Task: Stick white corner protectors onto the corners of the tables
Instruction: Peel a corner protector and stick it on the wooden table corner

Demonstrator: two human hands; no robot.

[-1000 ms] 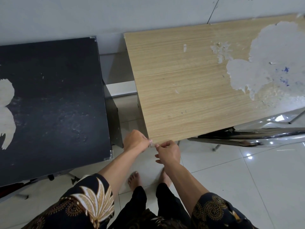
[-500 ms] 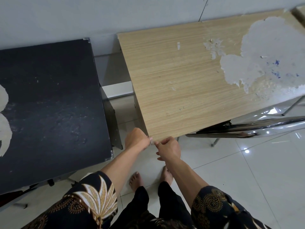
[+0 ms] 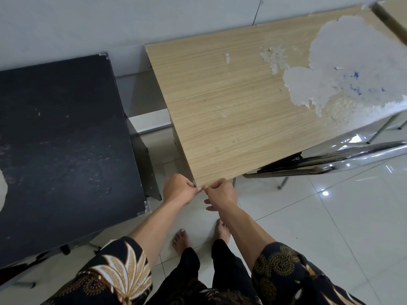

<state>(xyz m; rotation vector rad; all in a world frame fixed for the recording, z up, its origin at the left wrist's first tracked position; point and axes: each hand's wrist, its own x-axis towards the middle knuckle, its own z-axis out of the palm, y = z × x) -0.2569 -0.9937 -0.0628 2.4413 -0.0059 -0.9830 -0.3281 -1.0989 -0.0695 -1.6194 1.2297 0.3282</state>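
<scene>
Pinched from both sides by left hand (image 3: pixel 178 190) and right hand (image 3: pixel 221 193): small white corner protector (image 3: pixel 200 188), mostly hidden | at near corner of light wood-grain laminate table (image 3: pixel 231 111) | same hold as a second ago, only view shifted | probably pressing adhesive down, not yet released | matte black table (image 3: pixel 61 133) at left, chrome chair frame (image 3: pixel 330 159) at right

we see a light wooden table (image 3: pixel 242 106) against the wall, with a large whitish patch (image 3: pixel 352 69) of peeled surface toward its right end. left of it, across a gap, stands a scuffed black table (image 3: pixel 61 139). both stand on a glossy tiled floor (image 3: pixel 330 227), where a chrome-framed chair (image 3: pixel 352 154) sits partly under the wooden table and two bare feet (image 3: pixel 180 241) stand.
</scene>
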